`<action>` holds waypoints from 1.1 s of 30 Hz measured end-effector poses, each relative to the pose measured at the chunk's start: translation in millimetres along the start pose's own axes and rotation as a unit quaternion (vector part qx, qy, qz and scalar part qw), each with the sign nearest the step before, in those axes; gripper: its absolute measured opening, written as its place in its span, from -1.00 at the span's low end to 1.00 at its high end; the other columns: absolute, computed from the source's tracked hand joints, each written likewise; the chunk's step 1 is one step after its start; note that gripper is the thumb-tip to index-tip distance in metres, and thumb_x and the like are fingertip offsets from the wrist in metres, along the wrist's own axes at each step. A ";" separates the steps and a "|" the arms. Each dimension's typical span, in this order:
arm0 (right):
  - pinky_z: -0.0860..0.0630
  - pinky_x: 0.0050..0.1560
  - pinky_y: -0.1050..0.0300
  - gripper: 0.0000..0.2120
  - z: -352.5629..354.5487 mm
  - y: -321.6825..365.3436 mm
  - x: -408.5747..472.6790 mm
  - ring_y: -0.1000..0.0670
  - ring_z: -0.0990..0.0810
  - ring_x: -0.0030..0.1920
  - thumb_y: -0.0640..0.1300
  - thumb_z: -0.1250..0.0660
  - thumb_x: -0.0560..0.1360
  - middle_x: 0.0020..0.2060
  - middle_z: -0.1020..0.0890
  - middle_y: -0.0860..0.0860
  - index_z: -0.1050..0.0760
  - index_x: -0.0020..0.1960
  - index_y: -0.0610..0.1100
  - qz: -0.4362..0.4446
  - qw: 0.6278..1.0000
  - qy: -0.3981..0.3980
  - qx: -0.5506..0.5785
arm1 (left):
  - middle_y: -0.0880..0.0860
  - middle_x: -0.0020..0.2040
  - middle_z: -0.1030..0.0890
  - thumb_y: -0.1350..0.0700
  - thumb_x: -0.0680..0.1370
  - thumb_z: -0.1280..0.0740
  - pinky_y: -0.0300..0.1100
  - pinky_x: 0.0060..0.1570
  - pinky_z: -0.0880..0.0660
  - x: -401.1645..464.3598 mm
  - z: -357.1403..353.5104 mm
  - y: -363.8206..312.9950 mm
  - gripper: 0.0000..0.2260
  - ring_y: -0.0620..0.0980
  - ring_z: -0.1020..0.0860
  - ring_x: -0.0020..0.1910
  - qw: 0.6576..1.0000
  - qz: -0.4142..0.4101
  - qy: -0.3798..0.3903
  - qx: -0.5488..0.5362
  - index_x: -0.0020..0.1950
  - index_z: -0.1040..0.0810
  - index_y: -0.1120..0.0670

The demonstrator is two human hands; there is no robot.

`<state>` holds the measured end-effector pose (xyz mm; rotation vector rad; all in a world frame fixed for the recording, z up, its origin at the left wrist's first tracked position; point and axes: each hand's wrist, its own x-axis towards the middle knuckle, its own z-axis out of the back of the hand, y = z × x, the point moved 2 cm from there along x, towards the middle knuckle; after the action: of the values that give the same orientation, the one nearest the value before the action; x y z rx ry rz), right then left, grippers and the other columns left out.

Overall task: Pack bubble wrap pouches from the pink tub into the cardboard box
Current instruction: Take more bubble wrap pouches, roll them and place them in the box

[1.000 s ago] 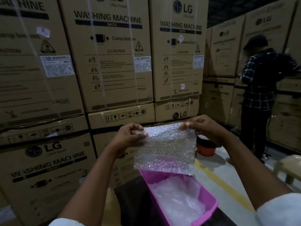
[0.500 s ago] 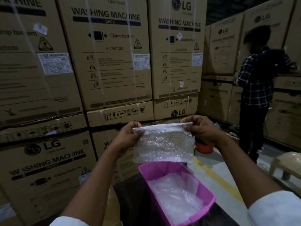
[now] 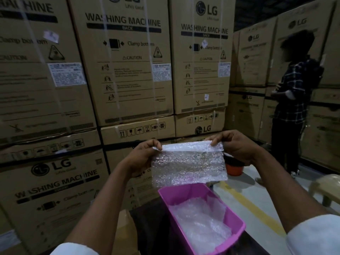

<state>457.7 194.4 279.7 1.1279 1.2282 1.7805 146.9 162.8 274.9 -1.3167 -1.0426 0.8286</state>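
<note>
pouch (image 3: 187, 166) between both hands, aloft

A pouch (image 3: 187, 166) hangs above the tub (image 3: 237, 229) (more pouches (image 3: 200, 219) inside), stacked cartons (image 3: 127, 67) behind.

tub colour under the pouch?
Pink, holding more bubble wrap; head view, the only one, shows it clearly.

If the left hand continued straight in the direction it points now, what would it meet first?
Probably the stacked washing machine cartons straight ahead; nothing shows between them and the left hand, which pinches the bubble wrap pouch, though depth is unclear.
</note>
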 end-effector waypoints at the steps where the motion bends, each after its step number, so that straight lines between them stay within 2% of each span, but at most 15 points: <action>1: -0.49 0.20 -0.09 -0.61 0.7 1.4 0.2 -0.06 -0.58 0.22 -0.57 -0.15 0.47 0.15 -0.64 -0.14 -0.66 -0.20 -0.23 0.004 1.000 0.012 -0.016 | 0.09 -0.26 -0.54 0.32 0.60 -0.12 -0.28 -0.47 -0.48 -1.4 -1.3 -1.4 -0.80 -0.09 -0.53 -0.41 1.000 0.007 -0.001 -0.010 -0.15 -0.47 0.17; 3: -0.52 0.14 -0.02 -0.64 0.0 5.2 -1.2 -0.02 -0.62 0.15 -0.55 -0.11 0.49 0.10 -0.66 -0.10 -0.64 -0.15 -0.29 0.002 0.998 0.015 -0.053 | 0.11 -0.27 -0.50 0.18 0.52 -0.15 -0.27 -0.50 -0.42 -3.4 -2.3 -2.4 -0.84 -0.07 -0.47 -0.43 1.000 0.016 0.012 -0.016 -0.15 -0.49 0.19; 5: -0.52 -0.20 0.25 -0.68 -4.3 11.4 -4.2 0.14 -0.61 -0.24 -0.52 -0.07 0.51 -0.18 -0.71 0.03 -0.59 -0.10 -0.37 -0.004 0.997 0.011 -0.078 | 0.11 -0.24 -0.52 0.06 0.51 -0.22 -0.26 -0.46 -0.42 -4.3 -2.1 -4.0 -0.79 -0.07 -0.48 -0.40 1.000 0.023 0.004 0.001 -0.15 -0.51 0.19; 6: -0.47 -0.27 0.30 -0.71 -5.2 12.8 -4.7 0.13 -0.56 -0.31 -0.48 -0.07 0.52 -0.24 -0.70 0.04 -0.58 -0.07 -0.39 -0.002 0.997 0.004 -0.072 | 0.08 -0.23 -0.54 0.05 0.56 -0.25 -0.28 -0.44 -0.43 -3.4 -1.8 -3.8 -0.79 -0.10 -0.49 -0.39 0.999 0.021 -0.012 0.030 -0.16 -0.52 0.18; 8: -0.53 -0.10 0.15 -0.71 -3.5 11.2 -3.0 -0.06 -0.60 -0.11 -0.32 -0.15 0.45 -0.04 -0.68 -0.07 -0.56 0.08 -0.36 0.007 1.000 -0.017 -0.001 | 0.06 -0.22 -0.55 0.16 0.54 -0.33 -0.32 -0.43 -0.45 -1.6 -2.2 -3.5 -0.89 -0.16 -0.53 -0.39 0.996 -0.002 -0.042 0.079 -0.16 -0.51 0.16; 10: -0.52 -0.06 -0.01 -0.56 -3.6 6.7 -0.7 -0.17 -0.56 -0.02 -0.15 -0.27 0.41 0.11 -0.57 -0.15 -0.46 0.29 -0.11 0.005 0.994 -0.022 0.103 | 0.07 -0.18 -0.60 0.27 0.47 -0.40 -0.31 -0.34 -0.51 0.0 -2.4 -2.6 -0.93 -0.14 -0.59 -0.31 0.995 -0.027 -0.052 0.083 -0.11 -0.54 0.17; 12: -0.52 -0.14 -0.05 -0.43 -7.3 -3.0 1.8 -0.20 -0.53 -0.05 0.00 -0.44 0.37 0.17 -0.48 -0.18 -0.36 0.34 0.19 -0.036 0.994 -0.015 0.106 | 0.07 -0.17 -0.65 0.32 0.42 -0.42 -0.29 -0.29 -0.54 0.9 -1.3 -1.8 -0.87 -0.09 -0.62 -0.25 0.994 -0.051 -0.066 0.077 -0.10 -0.54 0.16; 14: -0.57 -0.14 -0.03 -0.34 -16.4 -11.1 -0.2 -0.20 -0.57 0.00 0.05 -0.52 0.32 0.20 -0.46 -0.13 -0.32 0.33 0.19 -0.081 0.995 -0.008 0.063 | 0.06 -0.21 -0.67 0.31 0.37 -0.44 -0.24 -0.25 -0.58 1.7 -2.0 -2.6 -0.86 -0.06 -0.63 -0.21 0.991 -0.066 -0.085 0.083 -0.13 -0.54 0.17; 16: -0.60 -0.14 0.09 -0.42 -24.4 -13.6 -3.5 -0.08 -0.63 -0.02 0.02 -0.53 0.34 0.13 -0.56 -0.11 -0.38 0.27 -0.04 -0.081 0.996 -0.012 0.035 | 0.06 -0.22 -0.67 0.30 0.35 -0.46 -0.20 -0.20 -0.60 2.5 -2.2 -3.0 -0.86 -0.04 -0.64 -0.19 0.986 -0.076 -0.094 0.111 -0.15 -0.54 0.18; 18: -0.60 -0.18 0.20 -0.68 -28.0 -12.1 -2.5 0.02 -0.67 -0.11 -0.18 -0.42 0.44 0.01 -0.64 -0.12 -0.46 0.17 -0.13 -0.056 0.997 -0.039 0.033 | 0.10 -0.17 -0.65 0.36 0.40 -0.43 -0.21 -0.24 -0.59 2.6 -1.2 -2.7 -0.87 -0.03 -0.62 -0.20 0.979 -0.085 -0.092 0.163 -0.15 -0.56 0.18; 21: -0.59 -0.02 0.10 -0.74 -24.1 -13.2 4.4 -0.08 -0.65 -0.01 -0.24 -0.39 0.43 -0.06 -0.68 -0.09 -0.52 0.12 -0.21 -0.032 0.996 -0.066 0.048 | 0.13 -0.07 -0.62 0.39 0.45 -0.40 -0.19 -0.23 -0.59 0.3 -1.7 -5.2 -0.84 -0.02 -0.60 -0.19 0.972 -0.107 -0.099 0.185 -0.07 -0.56 0.16; 24: -0.59 0.01 0.02 -0.80 -21.1 -13.6 10.1 -0.10 -0.64 -0.05 -0.28 -0.34 0.47 -0.08 -0.68 -0.12 -0.53 0.09 -0.23 -0.043 0.991 -0.074 0.108 | 0.17 0.08 -0.54 0.35 0.45 -0.42 -0.09 -0.15 -0.61 -0.7 -3.7 -6.1 -0.56 0.03 -0.61 -0.06 0.977 -0.111 -0.141 0.114 0.24 -0.41 0.06; 27: -0.55 0.08 -0.06 -0.86 -20.8 -11.6 11.0 -0.10 -0.64 -0.05 -0.30 -0.31 0.51 -0.08 -0.67 -0.14 -0.55 0.06 -0.22 -0.038 0.989 -0.086 0.117 | 0.16 0.17 -0.43 0.19 0.47 -0.42 -0.14 -0.35 -0.55 -3.2 -7.3 1.9 -0.34 0.07 -0.61 -0.13 0.995 -0.033 -0.091 -0.019 0.46 -0.19 -0.15; 30: -0.60 0.01 -0.01 -0.83 -22.9 -9.5 11.1 -0.09 -0.65 -0.06 -0.31 -0.28 0.54 -0.07 -0.67 -0.17 -0.52 0.10 -0.31 -0.038 0.991 -0.075 0.101 | 0.16 0.18 -0.43 0.09 0.54 -0.35 -0.26 -0.45 -0.45 -6.5 -7.6 11.2 -0.51 -0.11 -0.51 -0.37 0.999 0.006 -0.036 -0.017 0.44 -0.31 -0.07; 33: -0.61 -0.18 0.14 -0.82 -22.5 -7.9 10.5 -0.04 -0.64 -0.10 -0.28 -0.31 0.50 -0.10 -0.68 -0.11 -0.52 0.08 -0.30 -0.040 0.989 -0.084 0.112 | 0.14 0.02 -0.54 0.31 0.55 -0.28 -0.24 -0.42 -0.52 -5.1 -3.6 12.9 -0.69 -0.07 -0.53 -0.33 0.999 0.004 -0.017 -0.045 0.26 -0.51 0.04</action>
<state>433.4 198.2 271.1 1.3075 1.3747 1.4838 149.6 158.1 261.6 -1.3878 -1.1124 0.8209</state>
